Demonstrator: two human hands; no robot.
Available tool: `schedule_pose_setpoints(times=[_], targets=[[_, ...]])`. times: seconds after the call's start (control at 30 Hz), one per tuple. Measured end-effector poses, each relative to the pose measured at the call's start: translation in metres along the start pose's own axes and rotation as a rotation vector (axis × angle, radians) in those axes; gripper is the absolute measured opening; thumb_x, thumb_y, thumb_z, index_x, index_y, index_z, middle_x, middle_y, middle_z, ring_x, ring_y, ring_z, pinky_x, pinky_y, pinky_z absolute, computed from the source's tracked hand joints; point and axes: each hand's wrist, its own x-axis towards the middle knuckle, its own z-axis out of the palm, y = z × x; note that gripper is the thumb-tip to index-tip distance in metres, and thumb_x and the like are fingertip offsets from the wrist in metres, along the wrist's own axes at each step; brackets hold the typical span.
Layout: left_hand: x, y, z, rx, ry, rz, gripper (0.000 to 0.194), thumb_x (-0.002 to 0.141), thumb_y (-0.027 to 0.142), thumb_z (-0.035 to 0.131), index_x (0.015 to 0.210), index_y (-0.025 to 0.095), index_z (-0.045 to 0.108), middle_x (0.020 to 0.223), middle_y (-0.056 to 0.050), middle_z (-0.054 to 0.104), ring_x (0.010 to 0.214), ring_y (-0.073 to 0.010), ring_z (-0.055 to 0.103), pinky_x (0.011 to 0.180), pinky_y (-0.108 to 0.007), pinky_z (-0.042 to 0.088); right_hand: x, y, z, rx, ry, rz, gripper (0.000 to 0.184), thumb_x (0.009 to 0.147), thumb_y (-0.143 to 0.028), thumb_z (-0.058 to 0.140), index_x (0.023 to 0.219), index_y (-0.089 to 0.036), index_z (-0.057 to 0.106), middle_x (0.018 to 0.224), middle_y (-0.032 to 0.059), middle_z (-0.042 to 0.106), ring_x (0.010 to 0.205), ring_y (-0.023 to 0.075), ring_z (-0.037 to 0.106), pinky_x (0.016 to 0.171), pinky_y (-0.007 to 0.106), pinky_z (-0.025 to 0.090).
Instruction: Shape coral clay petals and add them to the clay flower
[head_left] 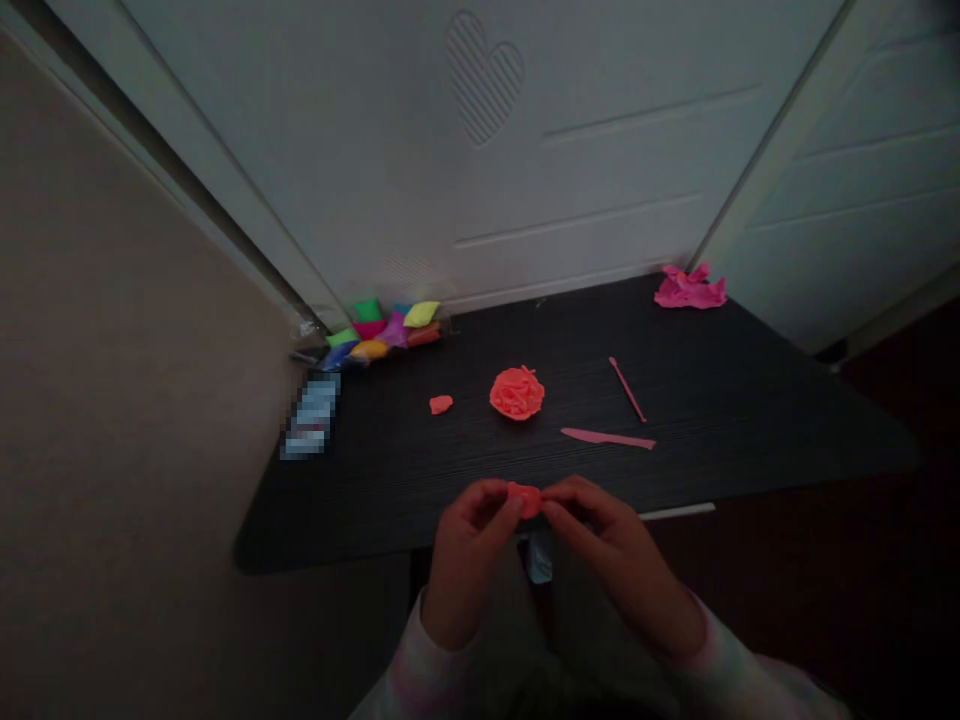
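Between my two hands, over the near edge of the dark table, is a small flattened piece of orange-red modelling clay [529, 499]. My left hand [477, 535] pinches its left side between thumb and fingers. At its right edge, the thumb and forefinger of my right hand [600, 530] are closed on it. Farther back lies a round clay piece [517, 394] in the same colour, with a ruffled, layered top. To its left is a small loose lump of clay [441, 404].
A pink plastic knife [608, 438] and a thin pink modelling stick [628, 390] lie on the right of the table [390, 470]. Several colourful clay packets [386, 332] sit at the back left, near a blurred-out object [310, 418]. Crumpled pink material [690, 288] rests at the back right.
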Motion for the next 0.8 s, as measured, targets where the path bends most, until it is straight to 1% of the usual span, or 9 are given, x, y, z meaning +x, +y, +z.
schedule_pose_setpoints(times=[0.1,0.2,0.3,0.37,0.47,0.57,0.67,0.8], targets=[[0.025,0.013,-0.009,0.073,0.073,0.050,0.010,0.070,0.025,0.064,0.074,0.016,0.062,0.077,-0.002,0.070,0.073,-0.0143,0.064,0.071,-0.026,0.049,0.016,0.003,-0.011,-0.096,0.053,-0.010,0.019,0.080,-0.034,0.049,0.087,-0.021,0.062,0.085,0.0039,0.063,0.080,0.0178,0.057,0.069,0.029,0.043],[0.055,0.036,-0.016,0.188,0.143,0.120,0.015,0.067,0.027,0.067,0.076,0.016,0.062,0.076,-0.001,0.070,0.072,-0.0141,0.064,0.070,-0.025,0.048,0.031,0.010,-0.023,-0.165,0.126,0.019,0.020,0.079,-0.036,0.050,0.087,-0.022,0.063,0.089,0.0044,0.065,0.083,0.0198,0.058,0.067,0.031,0.044],[0.087,0.058,-0.018,0.310,0.120,0.186,0.018,0.065,0.028,0.068,0.076,0.016,0.061,0.075,-0.002,0.070,0.072,-0.0155,0.064,0.069,-0.027,0.048,0.040,0.018,-0.031,-0.197,0.157,0.025,0.019,0.078,-0.036,0.052,0.088,-0.024,0.064,0.093,0.0045,0.065,0.088,0.0216,0.058,0.068,0.032,0.046],[0.107,0.064,-0.016,0.363,0.086,0.199,0.017,0.066,0.029,0.067,0.075,0.016,0.061,0.075,-0.003,0.070,0.073,-0.0164,0.064,0.068,-0.028,0.048,0.041,0.022,-0.034,-0.215,0.175,0.025,0.018,0.078,-0.035,0.052,0.088,-0.025,0.064,0.094,0.0042,0.065,0.091,0.0220,0.059,0.070,0.032,0.048],[0.131,0.061,-0.013,0.472,0.053,0.189,0.019,0.068,0.033,0.064,0.077,0.017,0.063,0.081,-0.004,0.070,0.076,-0.0176,0.063,0.070,-0.030,0.047,0.039,0.025,-0.036,-0.259,0.169,0.001,0.015,0.078,-0.033,0.052,0.087,-0.028,0.063,0.091,0.0020,0.066,0.090,0.0201,0.061,0.069,0.029,0.050],[0.144,0.050,-0.012,0.559,0.050,0.214,0.020,0.069,0.034,0.063,0.080,0.018,0.064,0.087,-0.005,0.068,0.080,-0.0185,0.061,0.072,-0.032,0.046,0.038,0.026,-0.039,-0.290,0.140,-0.077,0.013,0.078,-0.028,0.053,0.087,-0.031,0.062,0.084,-0.0013,0.067,0.081,0.0163,0.063,0.063,0.023,0.052],[0.147,0.042,-0.010,0.648,0.086,0.288,0.016,0.069,0.033,0.062,0.077,0.019,0.065,0.087,-0.003,0.066,0.079,-0.0176,0.060,0.071,-0.030,0.045,0.040,0.027,-0.042,-0.305,0.127,-0.123,0.015,0.077,-0.024,0.054,0.088,-0.033,0.060,0.079,-0.0039,0.067,0.070,0.0129,0.064,0.057,0.019,0.052],[0.144,0.039,-0.006,0.834,0.141,0.415,0.010,0.070,0.029,0.062,0.075,0.020,0.066,0.084,-0.002,0.064,0.079,-0.0167,0.058,0.071,-0.030,0.044,0.043,0.028,-0.044,-0.317,0.115,-0.149,0.018,0.076,-0.023,0.055,0.089,-0.034,0.058,0.076,-0.0051,0.067,0.065,0.0117,0.064,0.055,0.016,0.051]])
